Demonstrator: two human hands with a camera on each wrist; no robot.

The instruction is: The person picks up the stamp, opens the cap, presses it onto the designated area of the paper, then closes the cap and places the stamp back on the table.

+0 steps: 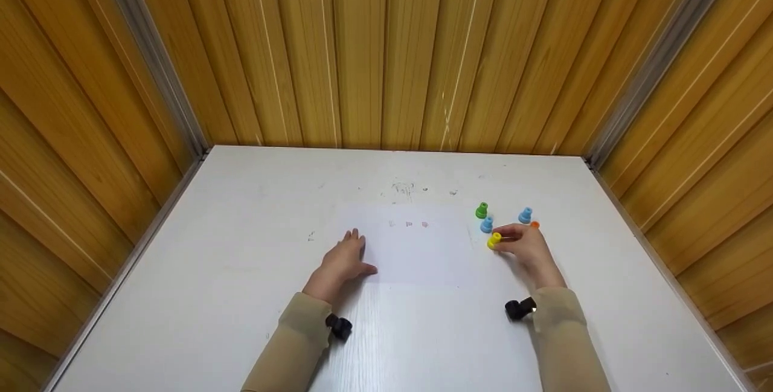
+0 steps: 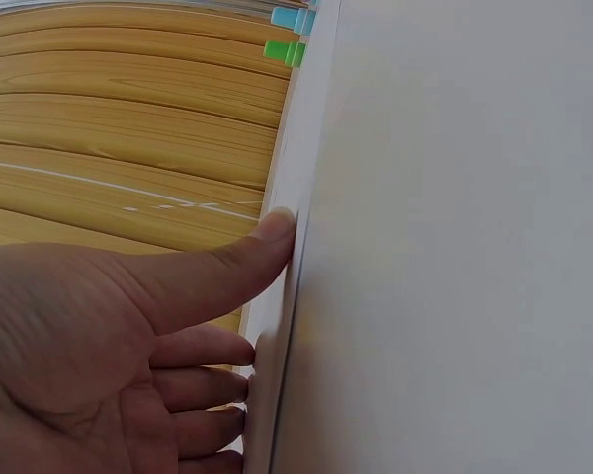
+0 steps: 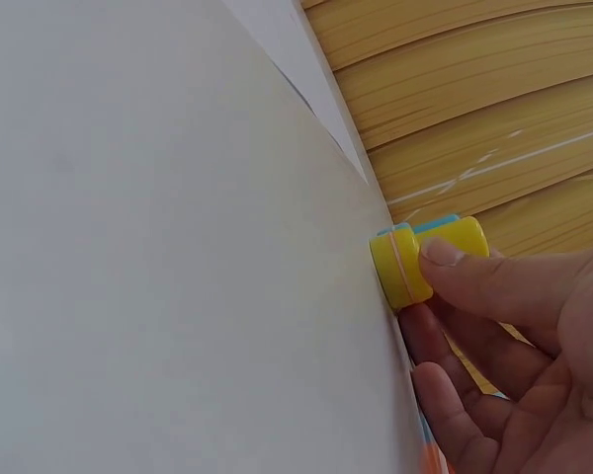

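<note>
My right hand (image 1: pixel 530 251) pinches a yellow toy stamp (image 1: pixel 494 240) between thumb and fingers, right of a white paper sheet (image 1: pixel 416 259). In the right wrist view the stamp (image 3: pixel 402 269) shows its wide round base; whether it touches the table cannot be told. My left hand (image 1: pixel 341 261) rests with spread fingers at the sheet's left edge, and its thumb (image 2: pixel 275 225) lies on the surface. Three small faint marks (image 1: pixel 409 224) run in a row across the upper part of the paper.
Beyond the right hand stand a green stamp (image 1: pixel 481 210), a light blue stamp (image 1: pixel 487 225) and another light blue stamp (image 1: pixel 525 215). An orange stamp (image 1: pixel 535 224) is partly hidden behind that hand. Wood-patterned walls (image 1: pixel 386 54) enclose the white table (image 1: pixel 181 295) at back and sides.
</note>
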